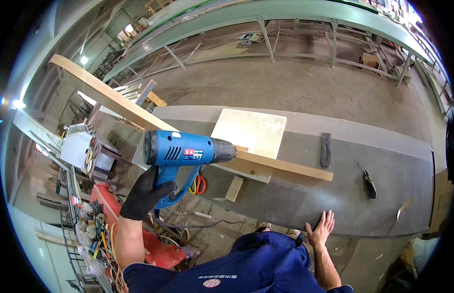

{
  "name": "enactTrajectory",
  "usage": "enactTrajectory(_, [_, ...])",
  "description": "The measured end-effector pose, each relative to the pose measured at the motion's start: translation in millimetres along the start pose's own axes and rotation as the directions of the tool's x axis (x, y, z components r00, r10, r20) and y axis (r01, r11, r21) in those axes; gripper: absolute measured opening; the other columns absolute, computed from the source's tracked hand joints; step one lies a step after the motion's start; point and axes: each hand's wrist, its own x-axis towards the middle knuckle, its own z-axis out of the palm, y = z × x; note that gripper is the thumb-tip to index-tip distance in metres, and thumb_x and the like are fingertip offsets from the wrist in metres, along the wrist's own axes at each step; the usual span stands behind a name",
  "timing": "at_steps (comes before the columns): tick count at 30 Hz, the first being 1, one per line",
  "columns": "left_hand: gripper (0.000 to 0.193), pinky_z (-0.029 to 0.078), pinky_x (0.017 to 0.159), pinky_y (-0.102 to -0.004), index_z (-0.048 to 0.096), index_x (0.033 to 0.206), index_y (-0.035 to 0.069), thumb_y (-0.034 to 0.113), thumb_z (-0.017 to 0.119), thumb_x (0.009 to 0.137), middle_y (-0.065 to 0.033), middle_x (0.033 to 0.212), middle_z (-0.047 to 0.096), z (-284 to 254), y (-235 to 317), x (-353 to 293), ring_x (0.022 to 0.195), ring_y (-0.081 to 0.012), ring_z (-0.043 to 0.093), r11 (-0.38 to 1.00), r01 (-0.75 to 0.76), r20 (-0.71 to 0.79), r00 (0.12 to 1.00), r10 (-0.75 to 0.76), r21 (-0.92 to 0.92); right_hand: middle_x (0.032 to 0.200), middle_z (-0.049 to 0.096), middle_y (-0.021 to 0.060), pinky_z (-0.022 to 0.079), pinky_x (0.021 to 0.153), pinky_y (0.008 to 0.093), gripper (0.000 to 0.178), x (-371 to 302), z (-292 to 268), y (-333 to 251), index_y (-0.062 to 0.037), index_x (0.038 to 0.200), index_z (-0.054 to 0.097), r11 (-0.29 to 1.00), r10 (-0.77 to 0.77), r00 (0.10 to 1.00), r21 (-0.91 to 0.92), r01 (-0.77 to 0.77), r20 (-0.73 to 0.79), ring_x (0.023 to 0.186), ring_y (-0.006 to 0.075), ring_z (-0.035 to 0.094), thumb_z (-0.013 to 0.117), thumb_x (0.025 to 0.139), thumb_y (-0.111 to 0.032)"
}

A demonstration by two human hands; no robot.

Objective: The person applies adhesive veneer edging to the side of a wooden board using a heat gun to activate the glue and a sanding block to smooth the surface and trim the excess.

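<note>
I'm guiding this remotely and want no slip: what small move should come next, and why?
Probably tilt the gun slightly toward the strip, leaving the right hand at the table's edge. The gloved left hand grips the gun, its nozzle points right, overlapping the strip in this view, and the right hand is bare. I can't judge the gap.

heat gun (pixel 185 148) left | panel (pixel 251 128) on table (pixel 285 207) | pliers (pixel 369 185) right

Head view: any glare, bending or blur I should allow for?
Head view, left edge: a lamp glares; head view, top: the long green bench bows with fisheye distortion; head view, centre: the blue heat gun and gloved left hand look fairly sharp.
</note>
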Motion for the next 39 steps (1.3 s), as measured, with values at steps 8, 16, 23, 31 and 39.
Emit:
enactTrajectory(8, [0.049, 0.054, 0.082, -0.0335, 0.049, 0.131, 0.001, 0.01, 0.067, 0.087, -0.0093, 0.101, 0.067, 1.7, -5.0, 14.3, 0.091, -0.0165, 0.065, 0.999, -0.031, 0.02, 0.999, 0.031, -0.025, 0.157, 0.021, 0.0219, 0.008, 0.121, 0.049, 0.096, -0.9, 4.3, 5.3, -0.0027, 0.149, 0.027, 1.0, -0.012, 1.0, -0.018, 0.011, -0.018, 0.148, 0.0361, 0.013, 0.076, 0.075, -0.039])
enactTrajectory(16, [0.049, 0.053, 0.084, -0.0351, 0.052, 0.13, 0.0, 0.011, 0.069, 0.085, -0.0114, 0.107, 0.066, 6.4, 3.3, 16.4, 0.094, -0.0181, 0.065, 0.998, 0.026, 0.088, 0.996, -0.021, -0.057, 0.157, 0.021, 0.0227, 0.009, 0.121, 0.0498, 0.094, -0.8, 1.3, 3.4, -0.0026, 0.149, 0.027, 1.0, 0.009, 1.0, 0.005, -0.009, -0.003, 0.148, 0.0373, 0.014, 0.076, 0.075, -0.035])
enactTrajectory(23, [0.054, 0.051, 0.089, -0.035, 0.051, 0.132, 0.001, 0.013, 0.071, 0.083, -0.0114, 0.111, 0.066, 17.2, 16.7, 15.3, 0.099, -0.0192, 0.064, 0.998, -0.047, 0.073, 0.996, 0.044, 0.047, 0.157, 0.02, 0.0214, 0.008, 0.121, 0.049, 0.097, -0.3, 2.2, 5.1, -0.0024, 0.149, 0.027, 1.0, 0.007, 1.0, -0.011, -0.007, 0.002, 0.148, 0.0361, 0.012, 0.076, 0.074, -0.04])
enactTrajectory(31, [0.056, 0.048, 0.096, -0.0368, 0.051, 0.132, 0.001, 0.023, 0.073, 0.086, -0.0142, 0.12, 0.063, 22.3, 15.4, 19.3, 0.108, -0.0209, 0.061, 1.0, 0.008, 0.198, 0.98, -0.003, -0.022, 0.157, 0.02, 0.0216, 0.008, 0.121, 0.0494, 0.097, -0.4, 5.2, 7.0, -0.0023, 0.149, 0.026, 1.0, 0.004, 1.0, -0.015, -0.004, -0.008, 0.148, 0.0363, 0.012, 0.075, 0.074, -0.041])
enactTrajectory(39, [0.052, 0.054, 0.081, -0.0367, 0.049, 0.129, 0.0, 0.011, 0.071, 0.083, -0.0128, 0.101, 0.067, 29.9, 16.6, 20.3, 0.089, -0.0206, 0.067, 0.998, -0.063, 0.199, 0.978, 0.065, -0.018, 0.158, 0.019, 0.0219, 0.008, 0.121, 0.0492, 0.097, -0.2, 3.2, 5.2, -0.0014, 0.149, 0.026, 1.0, 0.004, 1.0, -0.016, -0.003, 0.002, 0.148, 0.0368, 0.011, 0.075, 0.075, -0.041])
